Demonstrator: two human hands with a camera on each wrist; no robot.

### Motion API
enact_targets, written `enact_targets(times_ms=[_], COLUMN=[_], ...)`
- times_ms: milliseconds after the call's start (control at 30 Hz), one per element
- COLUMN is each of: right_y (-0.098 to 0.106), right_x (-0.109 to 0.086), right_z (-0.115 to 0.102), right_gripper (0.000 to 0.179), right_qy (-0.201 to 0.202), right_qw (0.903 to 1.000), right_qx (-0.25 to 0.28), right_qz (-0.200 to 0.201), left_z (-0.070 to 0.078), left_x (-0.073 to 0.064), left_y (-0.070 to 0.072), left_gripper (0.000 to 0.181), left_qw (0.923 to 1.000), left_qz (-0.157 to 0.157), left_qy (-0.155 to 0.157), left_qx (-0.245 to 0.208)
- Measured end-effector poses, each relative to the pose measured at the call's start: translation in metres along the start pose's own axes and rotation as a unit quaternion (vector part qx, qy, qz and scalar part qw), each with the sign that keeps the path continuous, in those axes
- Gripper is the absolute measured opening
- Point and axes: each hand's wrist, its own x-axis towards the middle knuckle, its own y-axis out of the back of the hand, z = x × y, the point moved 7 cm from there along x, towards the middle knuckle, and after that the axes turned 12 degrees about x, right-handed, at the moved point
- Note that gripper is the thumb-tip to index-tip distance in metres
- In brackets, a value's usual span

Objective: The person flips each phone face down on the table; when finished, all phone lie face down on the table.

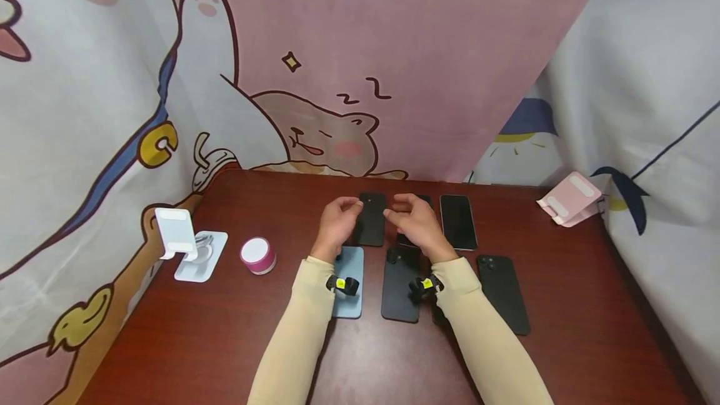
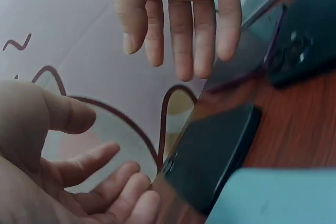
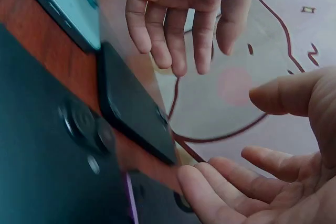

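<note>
My left hand (image 1: 336, 224) hovers at the left edge of a black phone (image 1: 371, 227) lying back-up near the table's far side. Its fingers are loosely bent and grip nothing. Facing it across that phone, my right hand (image 1: 419, 222) hangs over another dark phone, which it partly hides; its fingers are relaxed and apart. In the left wrist view the palms of the left hand (image 2: 79, 166) and right hand (image 2: 184, 19) show bare. Under the left wrist lies a light blue phone (image 1: 351, 274), and beside the right wrist a black phone (image 1: 400, 292).
A phone with its dark screen up (image 1: 458, 222) lies right of the right hand, with a black phone (image 1: 503, 295) nearer. A pink jar with a white lid (image 1: 257, 255) and a white phone stand (image 1: 180, 236) are at left. A pink stand (image 1: 570, 199) is at far right.
</note>
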Motion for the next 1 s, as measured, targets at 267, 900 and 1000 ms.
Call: enact_targets(times_ms=[267, 900, 1000], right_y=[0.040, 0.064, 0.064], right_x=[-0.001, -0.012, -0.010], right_z=[0.002, 0.032, 0.034], right_gripper=[0.055, 0.066, 0.064], right_qy=[0.010, -0.062, -0.063], right_qw=[0.9976, 0.9965, 0.9965], right_qx=[-0.028, -0.002, 0.008], right_qz=[0.062, 0.055, 0.054], left_z=[0.018, 0.024, 0.024], left_x=[-0.004, -0.012, -0.013], left_y=[-0.035, -0.088, -0.090], left_gripper=[0.037, 0.062, 0.063], left_qw=[0.9977, 0.9869, 0.9848], left_qz=[-0.052, -0.161, -0.173], left_qy=[-0.038, -0.009, 0.000], left_qx=[-0.023, 0.000, -0.017])
